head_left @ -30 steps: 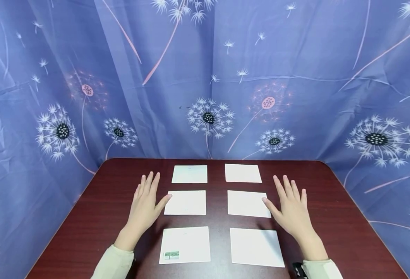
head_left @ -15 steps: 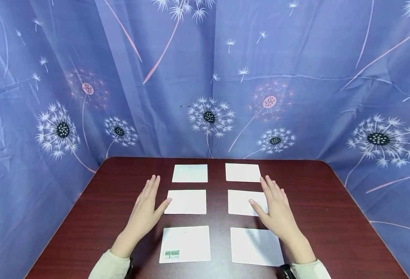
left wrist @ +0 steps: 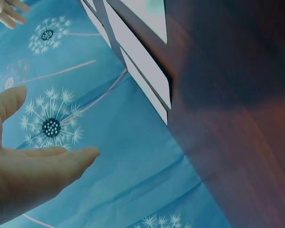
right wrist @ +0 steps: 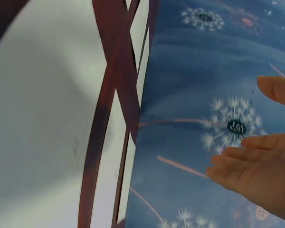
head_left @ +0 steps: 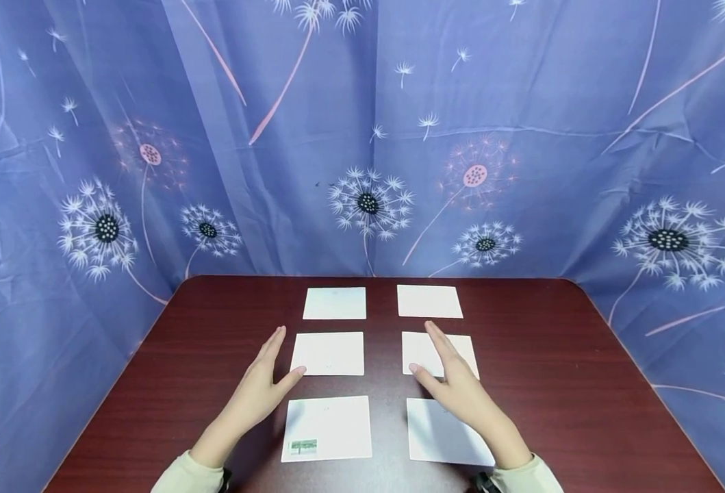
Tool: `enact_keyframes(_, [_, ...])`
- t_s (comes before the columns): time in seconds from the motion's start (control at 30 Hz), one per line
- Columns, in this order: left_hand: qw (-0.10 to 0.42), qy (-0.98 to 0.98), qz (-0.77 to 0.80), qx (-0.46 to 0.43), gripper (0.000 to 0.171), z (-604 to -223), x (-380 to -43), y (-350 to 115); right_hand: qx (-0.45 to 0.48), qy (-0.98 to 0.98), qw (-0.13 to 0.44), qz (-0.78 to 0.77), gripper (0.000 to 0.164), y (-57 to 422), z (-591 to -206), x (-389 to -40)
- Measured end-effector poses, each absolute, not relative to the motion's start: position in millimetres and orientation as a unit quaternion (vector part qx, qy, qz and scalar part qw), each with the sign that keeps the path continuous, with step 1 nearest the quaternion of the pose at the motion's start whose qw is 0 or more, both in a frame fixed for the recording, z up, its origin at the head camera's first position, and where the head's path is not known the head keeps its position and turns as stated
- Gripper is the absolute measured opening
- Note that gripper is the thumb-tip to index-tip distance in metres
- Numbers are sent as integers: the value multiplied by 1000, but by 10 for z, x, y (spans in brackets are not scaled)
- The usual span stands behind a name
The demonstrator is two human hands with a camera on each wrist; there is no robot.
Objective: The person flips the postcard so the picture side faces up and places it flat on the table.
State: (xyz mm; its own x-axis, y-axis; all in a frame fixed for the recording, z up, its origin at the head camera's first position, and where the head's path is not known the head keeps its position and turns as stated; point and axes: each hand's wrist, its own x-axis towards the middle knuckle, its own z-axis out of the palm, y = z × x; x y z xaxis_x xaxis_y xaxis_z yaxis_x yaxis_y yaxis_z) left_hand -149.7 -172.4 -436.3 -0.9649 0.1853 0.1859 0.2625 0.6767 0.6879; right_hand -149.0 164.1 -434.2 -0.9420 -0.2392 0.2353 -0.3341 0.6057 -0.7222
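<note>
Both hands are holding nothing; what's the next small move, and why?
I'd probably lower the right hand slightly toward the near right card: the hand hovers above the table, its fingers are straight and hold nothing, and that card lies flat with a shadow across it.

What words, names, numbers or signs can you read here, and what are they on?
None can be read.
Thin white rectangular card at the person's near left: tiny faint marks, too small to read; no readable word on its green printed picture.
Thin white rectangular card at middle left: a tiny mark, too small to read.
Thin white rectangular card at near right: nothing readable.
Blue fabric curtain with printed dandelions: no writing seen.
</note>
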Motion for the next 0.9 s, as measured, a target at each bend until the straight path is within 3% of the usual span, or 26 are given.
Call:
enact_keyframes(0.67, [-46, -916, -391, -82, 83, -4503, -1246, -1678, 238, -848, -73, 468, 70, 1305, -4478, -1405])
enact_keyframes(0.9, [-70, -913, -397, -71, 79, -4550, -1186, -1709, 261, -822, -144, 486, 69, 1250, -4551, -1365])
